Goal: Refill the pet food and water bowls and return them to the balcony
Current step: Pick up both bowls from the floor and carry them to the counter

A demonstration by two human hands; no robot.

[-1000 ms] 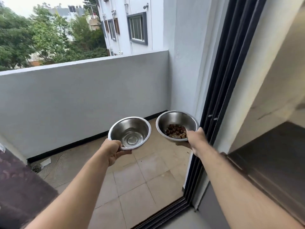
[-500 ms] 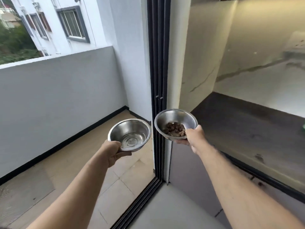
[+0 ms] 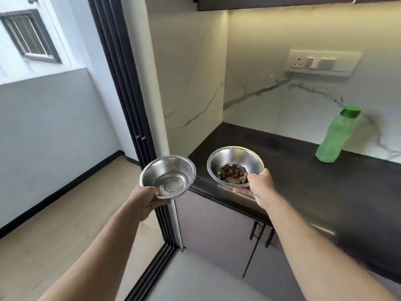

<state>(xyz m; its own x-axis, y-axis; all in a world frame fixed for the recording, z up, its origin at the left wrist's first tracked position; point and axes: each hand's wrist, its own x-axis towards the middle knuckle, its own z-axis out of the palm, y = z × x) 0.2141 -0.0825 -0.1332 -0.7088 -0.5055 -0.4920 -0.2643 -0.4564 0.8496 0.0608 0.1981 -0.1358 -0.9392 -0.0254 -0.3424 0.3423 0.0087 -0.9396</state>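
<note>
You hold one steel bowl in each hand, by the dark counter's left corner.

Your left hand grips the near rim of the water bowl (a shallow pool shows inside), just left of the counter. Your right hand clasps the kibble bowl above the counter's front edge. A green bottle stands at the counter's back edge.

Bare dark countertop ahead, green bottle far right, door frame left
</note>
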